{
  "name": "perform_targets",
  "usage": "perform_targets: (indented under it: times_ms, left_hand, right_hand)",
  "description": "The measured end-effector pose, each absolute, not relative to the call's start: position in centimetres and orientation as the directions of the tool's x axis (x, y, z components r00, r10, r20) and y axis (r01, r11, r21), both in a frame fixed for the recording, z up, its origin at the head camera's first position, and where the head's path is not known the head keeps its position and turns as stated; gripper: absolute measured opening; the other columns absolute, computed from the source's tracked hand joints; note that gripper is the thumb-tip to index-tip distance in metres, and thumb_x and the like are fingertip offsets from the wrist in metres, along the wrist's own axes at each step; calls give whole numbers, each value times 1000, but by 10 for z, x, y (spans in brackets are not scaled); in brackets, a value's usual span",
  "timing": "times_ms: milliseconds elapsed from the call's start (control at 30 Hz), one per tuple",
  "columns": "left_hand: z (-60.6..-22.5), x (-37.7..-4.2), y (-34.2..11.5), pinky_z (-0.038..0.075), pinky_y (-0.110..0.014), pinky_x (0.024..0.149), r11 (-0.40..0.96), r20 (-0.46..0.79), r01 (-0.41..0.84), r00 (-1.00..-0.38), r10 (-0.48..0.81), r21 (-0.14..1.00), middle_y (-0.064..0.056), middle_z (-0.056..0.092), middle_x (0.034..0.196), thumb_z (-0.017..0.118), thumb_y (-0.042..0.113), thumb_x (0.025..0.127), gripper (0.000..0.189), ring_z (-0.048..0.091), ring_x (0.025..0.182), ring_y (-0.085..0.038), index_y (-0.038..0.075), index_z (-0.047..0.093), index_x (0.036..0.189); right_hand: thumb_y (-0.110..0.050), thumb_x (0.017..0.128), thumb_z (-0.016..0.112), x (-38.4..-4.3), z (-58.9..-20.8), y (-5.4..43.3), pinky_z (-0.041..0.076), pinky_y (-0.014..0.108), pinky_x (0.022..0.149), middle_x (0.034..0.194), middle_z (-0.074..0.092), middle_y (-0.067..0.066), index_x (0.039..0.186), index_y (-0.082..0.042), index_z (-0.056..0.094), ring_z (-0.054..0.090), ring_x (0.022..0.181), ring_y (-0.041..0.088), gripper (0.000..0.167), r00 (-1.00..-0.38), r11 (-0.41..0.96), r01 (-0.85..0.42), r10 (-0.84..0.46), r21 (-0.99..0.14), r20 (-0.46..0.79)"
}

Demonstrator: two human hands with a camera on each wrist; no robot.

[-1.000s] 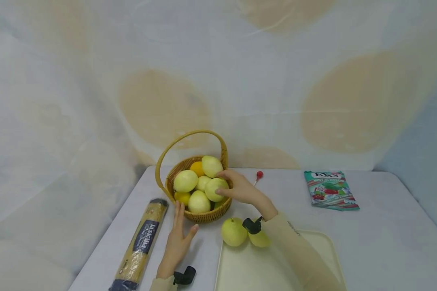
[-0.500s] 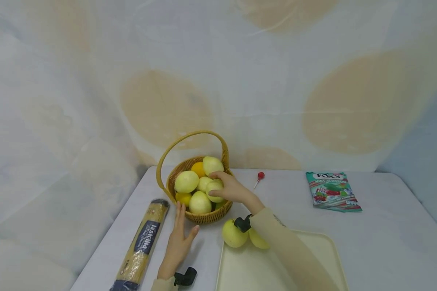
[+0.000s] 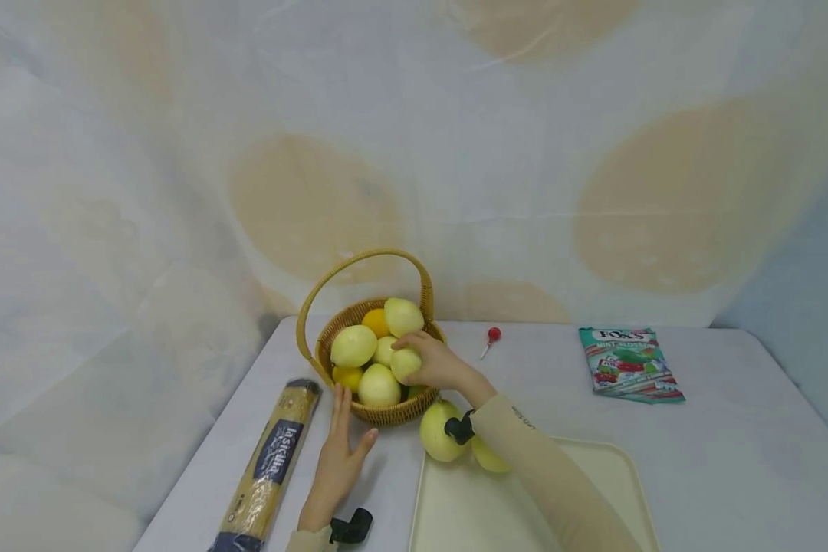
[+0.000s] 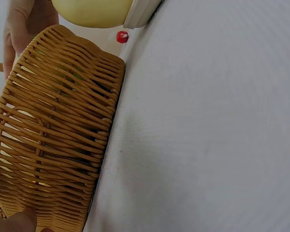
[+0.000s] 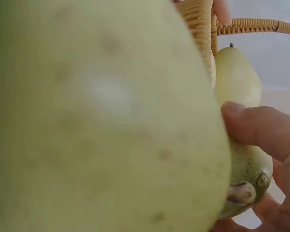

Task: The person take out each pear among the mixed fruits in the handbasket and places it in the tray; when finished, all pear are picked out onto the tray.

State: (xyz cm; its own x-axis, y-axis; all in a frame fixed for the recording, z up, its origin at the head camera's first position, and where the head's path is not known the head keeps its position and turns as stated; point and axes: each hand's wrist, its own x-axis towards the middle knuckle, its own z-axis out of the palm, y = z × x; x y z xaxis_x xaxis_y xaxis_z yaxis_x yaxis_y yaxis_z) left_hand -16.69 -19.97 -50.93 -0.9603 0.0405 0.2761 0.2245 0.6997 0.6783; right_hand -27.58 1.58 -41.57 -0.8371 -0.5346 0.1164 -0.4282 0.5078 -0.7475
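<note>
In the head view my right hand (image 3: 433, 363) reaches into the wicker basket (image 3: 390, 415) from the right. It grips a pale green pear (image 3: 405, 365) at the basket's right side. The right wrist view shows the thumb (image 5: 261, 126) curled over that pear (image 5: 246, 169); a large blurred pear (image 5: 106, 116) close to the lens covers much of the rest. My left hand (image 3: 338, 460) is at the basket's near left side, fingers extended with the tips at the rim. Several pale green pears (image 3: 379, 386) and orange-yellow fruits (image 3: 347, 376) fill the basket.
Two pears (image 3: 441, 431) sit at the far left corner of a cream tray (image 3: 483, 510), partly under my right wrist. A pasta packet (image 3: 269, 464) lies on the left. A red lollipop (image 3: 494, 335) and a green candy bag (image 3: 631, 366) are farther back.
My right hand has moved slightly left and its fingers have closed round the pear. The pear at the tray's corner has tipped slightly under my wrist. My left hand has stayed in place.
</note>
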Motion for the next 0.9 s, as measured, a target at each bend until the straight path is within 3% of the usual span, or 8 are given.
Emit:
perform_targets:
  times_ms: [633,900]
  left_hand:
    - [-509,-168,-199,41,-67,98,695,284,232,-958,41,681,-8,-2,165,60,27,96,81,32,138,-51,14,8,157]
    - [-507,-166,-199,39,-68,100,696,279,225,-960,38,681,-12,-1,165,60,28,96,81,29,139,-51,12,9,157]
  right_hand:
    - [-8,77,73,-262,-412,27,44,43,100,137,52,8,130,-13,57,50,117,22,56,-831,455,-449,-530,-769,171]
    - [-8,74,71,-257,-405,50,47,36,88,133,55,9,130,-11,55,52,104,23,59,-813,410,-482,-538,-774,221]
